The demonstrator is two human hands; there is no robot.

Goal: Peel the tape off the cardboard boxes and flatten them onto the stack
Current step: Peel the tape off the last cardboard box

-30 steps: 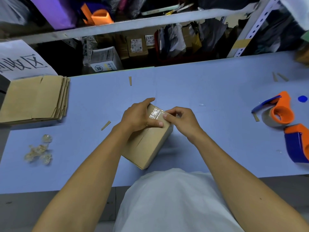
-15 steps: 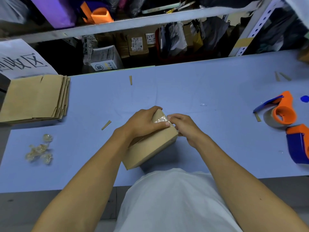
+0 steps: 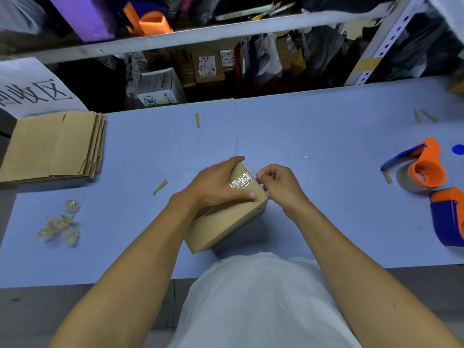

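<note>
Two hands work the tape on a small cardboard box at the middle of the blue worktop.

The box [image 3: 227,222] rests tilted on the worktop [image 3: 313,197], close to the person's body. The left hand [image 3: 216,185] lies spread over its top, thumb pressed near the right edge, clamping it in place. The right hand [image 3: 278,184] has its fingers [image 3: 261,177] pinched closed on the end of the crinkled clear tape [image 3: 241,180] at the box's far corner. A stack of flattened boxes [image 3: 52,146] sits at the far left, well apart. Balled tape scraps [image 3: 60,223] lie at the near left; two tape dispensers [image 3: 424,167] stand at the right.
</note>
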